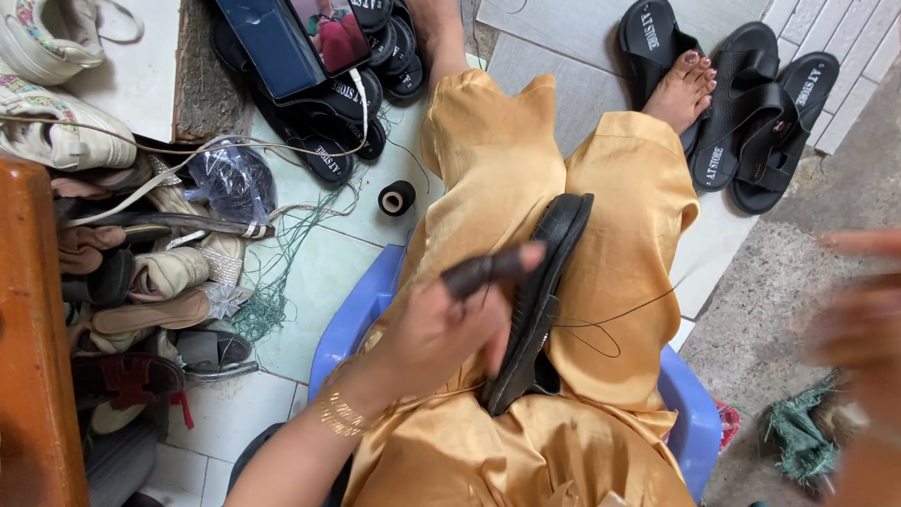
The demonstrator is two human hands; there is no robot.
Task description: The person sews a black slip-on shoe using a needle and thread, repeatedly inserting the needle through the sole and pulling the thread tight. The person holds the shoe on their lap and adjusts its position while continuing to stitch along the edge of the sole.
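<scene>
Black sandal [540,296] clamped between our knees, centre of the frame.

Our left hand [441,324] presses against the sole's left edge, fingers closed on a dark tool handle [479,270] lying crosswise to it. The sandal's long axis climbs from lower centre towards upper right; dark thread [601,324] loops off its right side. Our right hand [863,329], blurred at the far right edge, is well apart; we cannot tell its grip.
</scene>
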